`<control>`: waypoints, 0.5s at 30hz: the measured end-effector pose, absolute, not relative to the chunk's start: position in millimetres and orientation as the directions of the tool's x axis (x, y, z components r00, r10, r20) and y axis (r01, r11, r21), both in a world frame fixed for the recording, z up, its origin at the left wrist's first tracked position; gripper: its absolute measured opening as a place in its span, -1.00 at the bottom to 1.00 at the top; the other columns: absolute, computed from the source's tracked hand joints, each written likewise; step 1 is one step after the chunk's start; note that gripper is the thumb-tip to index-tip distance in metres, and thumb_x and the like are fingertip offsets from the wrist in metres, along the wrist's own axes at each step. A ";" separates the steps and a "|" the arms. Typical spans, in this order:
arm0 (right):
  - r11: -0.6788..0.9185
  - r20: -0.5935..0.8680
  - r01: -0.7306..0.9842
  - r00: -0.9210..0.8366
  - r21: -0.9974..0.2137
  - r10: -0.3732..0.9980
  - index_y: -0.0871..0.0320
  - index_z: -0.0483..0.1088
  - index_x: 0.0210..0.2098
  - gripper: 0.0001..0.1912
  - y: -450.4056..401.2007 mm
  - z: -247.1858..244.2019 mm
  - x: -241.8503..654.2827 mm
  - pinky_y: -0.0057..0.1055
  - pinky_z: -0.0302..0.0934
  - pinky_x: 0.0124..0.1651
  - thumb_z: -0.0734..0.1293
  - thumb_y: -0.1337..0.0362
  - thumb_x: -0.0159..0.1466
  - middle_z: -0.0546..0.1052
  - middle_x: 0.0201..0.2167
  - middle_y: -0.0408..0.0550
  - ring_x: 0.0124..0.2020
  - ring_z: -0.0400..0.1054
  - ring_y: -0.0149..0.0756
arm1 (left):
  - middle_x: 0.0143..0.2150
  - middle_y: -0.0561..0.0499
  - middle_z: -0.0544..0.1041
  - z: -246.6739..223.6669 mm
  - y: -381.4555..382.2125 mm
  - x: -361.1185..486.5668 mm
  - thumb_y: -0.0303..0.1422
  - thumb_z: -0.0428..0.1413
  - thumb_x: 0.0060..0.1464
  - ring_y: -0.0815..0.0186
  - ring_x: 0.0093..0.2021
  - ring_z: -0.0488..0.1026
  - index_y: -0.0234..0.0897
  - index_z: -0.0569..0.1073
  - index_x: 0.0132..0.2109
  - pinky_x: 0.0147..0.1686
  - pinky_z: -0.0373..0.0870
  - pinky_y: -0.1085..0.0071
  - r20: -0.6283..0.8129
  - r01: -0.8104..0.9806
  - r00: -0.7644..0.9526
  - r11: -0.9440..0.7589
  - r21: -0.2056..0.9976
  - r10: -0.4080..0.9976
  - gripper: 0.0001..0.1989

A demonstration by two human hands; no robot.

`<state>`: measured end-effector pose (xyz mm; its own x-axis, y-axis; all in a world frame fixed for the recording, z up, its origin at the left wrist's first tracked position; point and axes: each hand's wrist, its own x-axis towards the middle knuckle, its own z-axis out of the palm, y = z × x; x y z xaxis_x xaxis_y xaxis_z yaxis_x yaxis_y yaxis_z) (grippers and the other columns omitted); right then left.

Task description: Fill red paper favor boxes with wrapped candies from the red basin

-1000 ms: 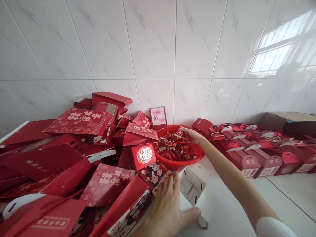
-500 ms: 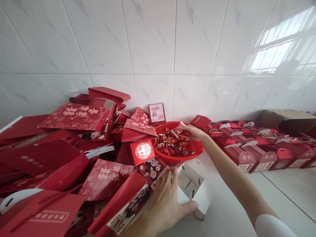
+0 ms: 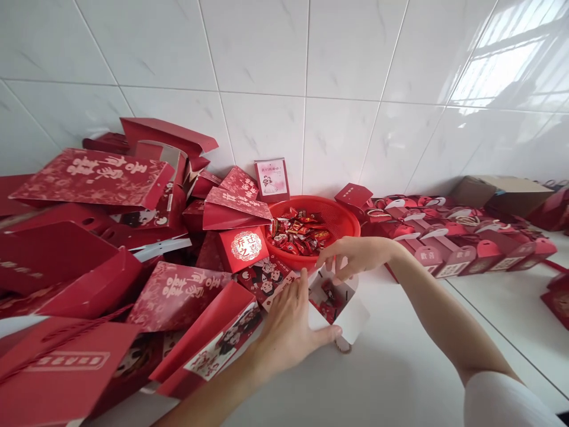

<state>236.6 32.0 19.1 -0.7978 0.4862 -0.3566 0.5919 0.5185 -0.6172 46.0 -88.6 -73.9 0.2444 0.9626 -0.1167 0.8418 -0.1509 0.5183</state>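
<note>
An open-topped box with a white inside (image 3: 356, 317) stands on the white surface, and red-wrapped candies (image 3: 328, 309) lie in its bottom. My left hand (image 3: 293, 326) holds the box at its left and near sides, thumb along the near edge. Over the box's far rim is my right hand (image 3: 353, 256), its fingers apart and pointing down, with nothing in them. Just beyond, a red plastic basket (image 3: 347, 222) contains many wrapped candies (image 3: 302, 231).
Red printed boxes (image 3: 106, 175) are heaped at the left. A small pink card box (image 3: 272, 178) leans by the tiled wall. Rows of closed red boxes (image 3: 462, 255) stand at the right, with a cardboard box (image 3: 511, 193) behind them.
My right hand has moved from the basket to above the white-lined box and let go of candies, which now lie inside. The view has shifted slightly downward.
</note>
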 end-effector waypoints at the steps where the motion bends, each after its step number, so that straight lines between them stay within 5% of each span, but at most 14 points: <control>1: 0.535 -0.334 0.580 -0.806 -0.614 0.489 0.18 0.48 0.05 -0.52 31.8 19.6 237.9 -0.45 0.35 -0.30 0.46 0.09 0.20 0.58 -0.08 0.07 -0.18 0.52 -0.22 | 0.51 -0.39 -0.05 -74.3 -88.6 45.9 0.11 0.18 0.00 -0.16 0.51 -0.13 -0.51 -0.22 0.50 0.40 -0.02 -0.09 -0.113 0.840 0.248 -0.156 0.520 0.962 0.21; 11: 0.625 -0.010 0.497 -0.787 -0.601 0.617 0.22 0.54 -0.14 -0.76 65.2 10.7 227.6 -0.41 0.34 -0.24 0.36 0.25 0.24 0.62 -0.30 -0.03 -0.30 0.50 -0.26 | 0.52 -0.33 -0.02 -76.4 -89.1 44.0 0.08 0.21 0.01 -0.19 0.50 -0.11 -0.40 -0.14 0.51 0.39 -0.03 -0.13 -0.062 0.824 0.276 -0.203 0.529 0.959 0.14; 15: 0.588 -0.045 0.529 -0.765 -0.612 0.642 0.28 0.56 -0.14 -0.74 97.3 -2.5 199.1 -0.42 0.33 -0.31 0.31 0.35 0.23 0.61 -0.40 -0.03 -0.42 0.48 -0.29 | 0.51 -0.29 0.02 -71.4 -88.9 44.2 0.07 0.22 0.00 -0.19 0.50 -0.09 -0.35 -0.10 0.50 0.39 -0.03 -0.12 -0.065 0.826 0.280 -0.206 0.525 0.958 0.12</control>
<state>199.1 97.3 -2.5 -0.7652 0.6422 -0.0448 0.5289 0.5875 -0.6125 44.2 -88.9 -71.4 0.2803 0.9577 -0.0646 0.8258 -0.2063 0.5248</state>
